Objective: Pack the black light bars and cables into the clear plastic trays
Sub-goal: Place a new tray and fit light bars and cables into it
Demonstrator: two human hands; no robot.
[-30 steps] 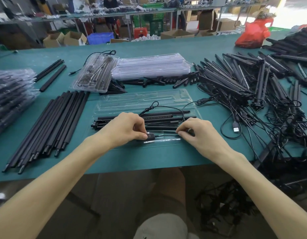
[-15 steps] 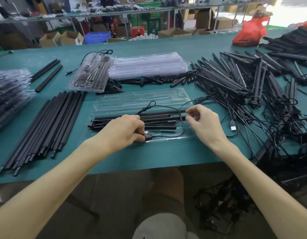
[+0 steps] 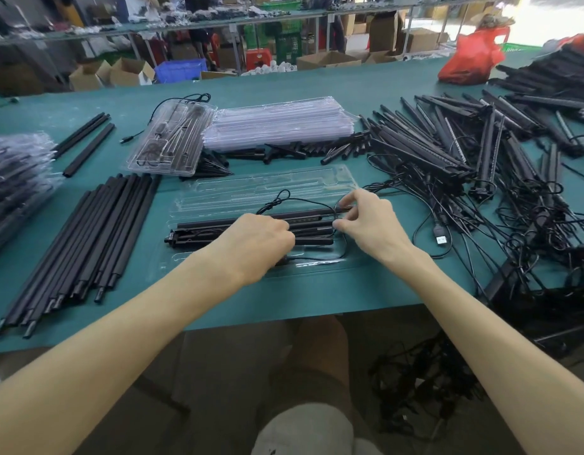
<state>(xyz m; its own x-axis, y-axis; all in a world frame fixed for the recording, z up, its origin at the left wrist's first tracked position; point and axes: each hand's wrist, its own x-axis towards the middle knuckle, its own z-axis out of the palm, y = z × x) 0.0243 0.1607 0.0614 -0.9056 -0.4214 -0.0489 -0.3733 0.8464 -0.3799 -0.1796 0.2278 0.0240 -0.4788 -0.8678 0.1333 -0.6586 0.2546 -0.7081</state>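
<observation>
An open clear plastic tray (image 3: 238,195) lies on the green table in front of me. Black light bars (image 3: 205,226) lie lengthwise in its near half, and a thin black cable (image 3: 308,202) loops over them. My left hand (image 3: 254,239) rests on the bars in the tray's middle, fingers curled on the cable's plug end at the near edge. My right hand (image 3: 369,221) pinches the cable at the bars' right end.
Long black rods (image 3: 87,244) lie at the left. A stack of empty clear trays (image 3: 277,123) and one filled tray (image 3: 170,139) sit behind. A tangled heap of light bars and cables (image 3: 481,165) fills the right side, with a loose USB plug (image 3: 441,238) nearby.
My right hand has moved from the tray's near edge up and away to the right end of the bars, drawing the cable along. My left hand stays on the bars.
</observation>
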